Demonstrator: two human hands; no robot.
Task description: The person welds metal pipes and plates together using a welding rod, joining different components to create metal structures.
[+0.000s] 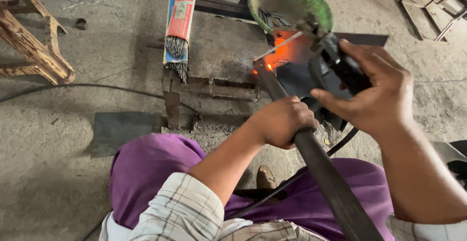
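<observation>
Wooden frame (34, 46): far left, standing on the concrete floor (48, 182).
Steel plate (121, 129): flat on the floor, beside the low metal bench (214, 61).
Welding rods (179, 24): two opened packs lying on the bench's left side, bare ends toward the camera.
Left hand (282, 121): grip clenched around a long dark metal bar (316, 163), which runs from the lap up to the bench.
Bar tip (260, 68): glowing orange, on the bench edge.
Right hand (377, 92): grip grasping a black electrode holder (340, 65), its thin rod (282, 45) reaching the glow.
Green basin (289, 2): just behind.
</observation>
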